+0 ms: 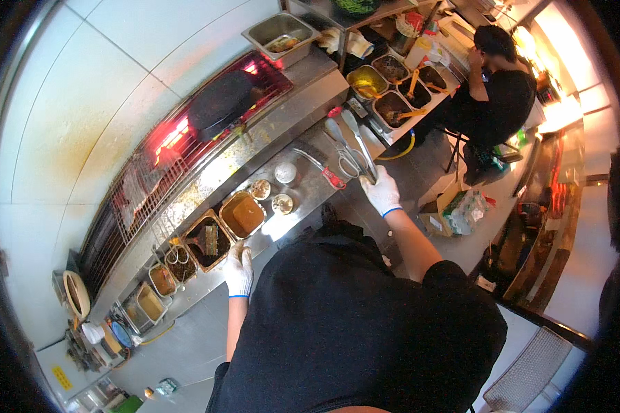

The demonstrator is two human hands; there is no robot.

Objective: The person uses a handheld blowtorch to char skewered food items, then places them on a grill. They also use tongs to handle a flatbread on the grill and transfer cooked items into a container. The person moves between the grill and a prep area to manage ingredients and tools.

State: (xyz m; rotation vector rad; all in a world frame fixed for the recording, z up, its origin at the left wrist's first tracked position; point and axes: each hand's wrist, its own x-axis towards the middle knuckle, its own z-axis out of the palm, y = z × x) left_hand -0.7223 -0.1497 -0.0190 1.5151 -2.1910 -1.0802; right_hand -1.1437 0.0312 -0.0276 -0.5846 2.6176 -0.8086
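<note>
My right hand (381, 192), in a white knit glove with a blue cuff, grips the handle end of metal tongs (359, 137). Their arms spread apart over the steel counter. Beside them lie scissors (347, 161) and a curved tool with a red handle (333, 179). My left hand (237, 268), gloved the same way, is at the near corner of a metal pan (205, 266) holding dark sauce and a brush (210, 240). Its fingertips are partly hidden, so whether they grip the rim is unclear. A pan of brown sauce (243, 214) adjoins it.
Along the wall runs a glowing grill (173, 178) bearing a black oval pan (222, 106) and a wire rack with food (147, 191). Small shakers (285, 173) stand on the counter. A seated person (501, 93) is at the upper right, near an open cardboard box (439, 214) on the floor.
</note>
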